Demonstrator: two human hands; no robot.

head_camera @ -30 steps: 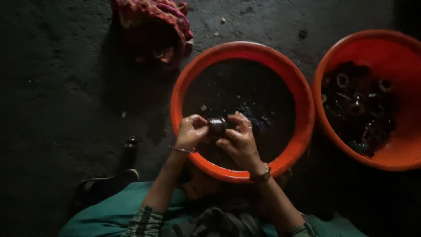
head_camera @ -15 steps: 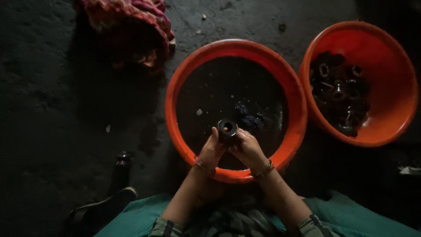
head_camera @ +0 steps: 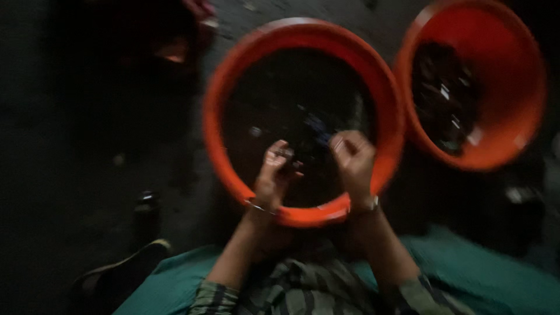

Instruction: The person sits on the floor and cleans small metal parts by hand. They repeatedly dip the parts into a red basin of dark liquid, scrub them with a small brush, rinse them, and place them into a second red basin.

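On a dim, dark floor (head_camera: 87, 146), the left hand (head_camera: 273, 175) and right hand (head_camera: 351, 156) work over the near orange basin (head_camera: 217, 140), each grip curled, on what I cannot tell through blur; keeping them low inside its rim seems wise, away from the second basin (head_camera: 525, 116).

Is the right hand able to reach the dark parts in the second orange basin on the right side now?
Probably yes: the right hand is over the near basin, and nothing lies between it and the second orange basin.
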